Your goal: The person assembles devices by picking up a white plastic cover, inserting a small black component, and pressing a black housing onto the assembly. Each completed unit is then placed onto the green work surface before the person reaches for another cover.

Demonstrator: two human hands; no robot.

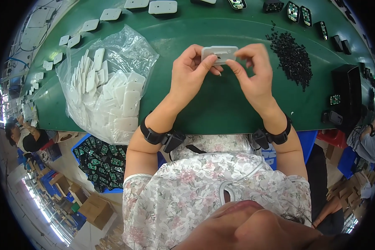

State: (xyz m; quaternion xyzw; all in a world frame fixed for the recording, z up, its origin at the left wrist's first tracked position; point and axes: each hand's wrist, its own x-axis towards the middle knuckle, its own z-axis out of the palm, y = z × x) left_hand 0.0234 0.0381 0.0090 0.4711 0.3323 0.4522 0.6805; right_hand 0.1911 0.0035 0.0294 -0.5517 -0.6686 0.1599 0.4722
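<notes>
Over the green table, my left hand (192, 68) is closed on a white plastic cover (221, 52), a flat piece with rounded corners and a small dark spot. Its thumb lies on the near face while the fingers go behind. At the cover's right end is my right hand (254, 66), thumb and fingertips bent in and meeting the edge. Those fingers are slightly blurred, and I cannot tell if a small part sits between them. To the right lies a heap of small black parts (293, 60). A clear plastic bag (141, 46) full of white covers (100, 81) lies left.
White covers with dark undersides (111, 14) line the table's far left edge. Black housings with green circuit boards (293, 12) stand at the far right, near a black box (348, 87). Below the table's left edge sits a blue bin (76, 146) of circuit boards. Other people are at both sides.
</notes>
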